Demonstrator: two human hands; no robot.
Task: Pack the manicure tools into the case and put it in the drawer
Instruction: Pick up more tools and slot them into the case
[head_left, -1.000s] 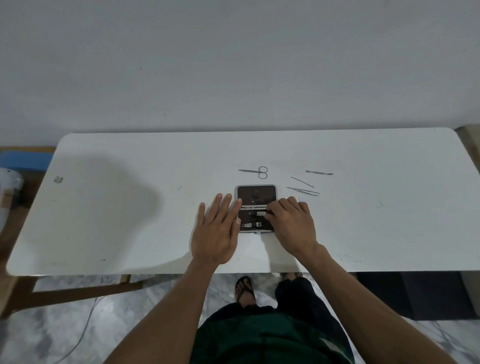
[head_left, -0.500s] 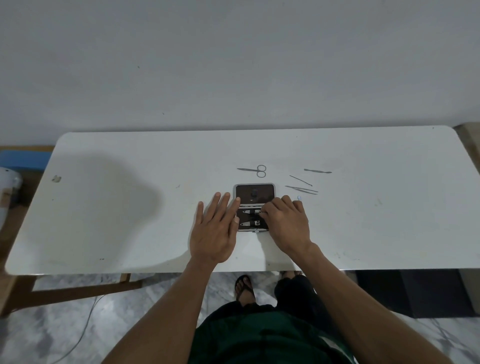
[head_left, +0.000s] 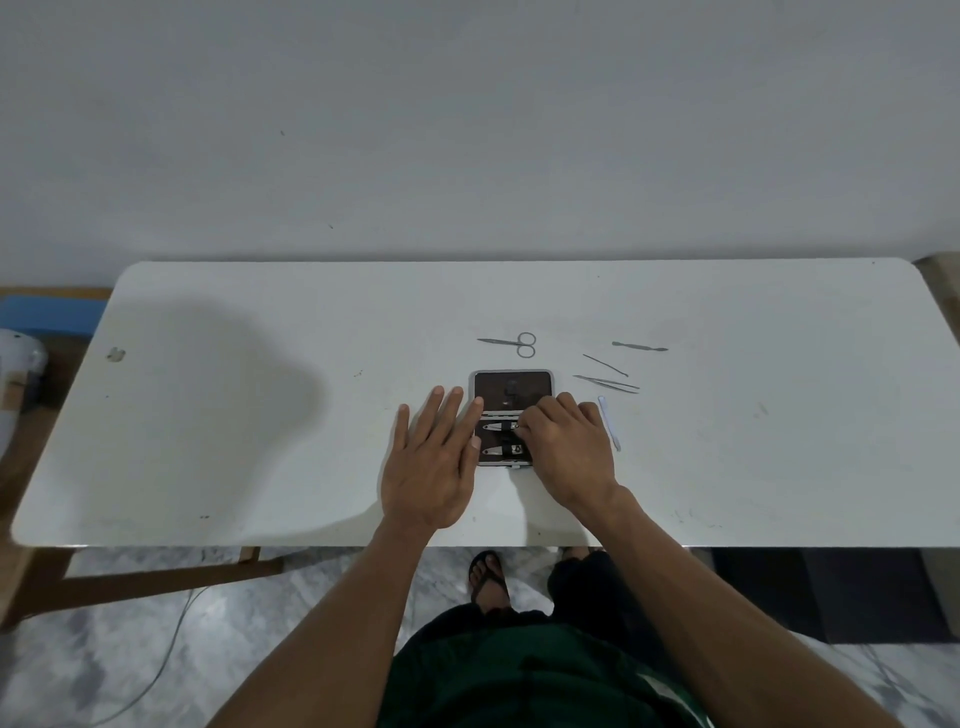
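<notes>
At frame centre, the case (head_left: 511, 387) is steadied by the flat, open left hand (head_left: 431, 462); a clipper (head_left: 500, 426) is pinched by the right hand (head_left: 569, 447) for seating.

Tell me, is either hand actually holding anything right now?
Neither lifts anything. The left hand lies flat, steadying the open case. The right hand presses its fingers on a clipper inside.

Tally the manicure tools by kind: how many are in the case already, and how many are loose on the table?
In the open case:
nail clippers: 2

Loose on the table:
scissors: 1
tweezers: 1
thin probe: 1
cuticle pusher: 1
pale nail file: 1

Total: 7
</notes>
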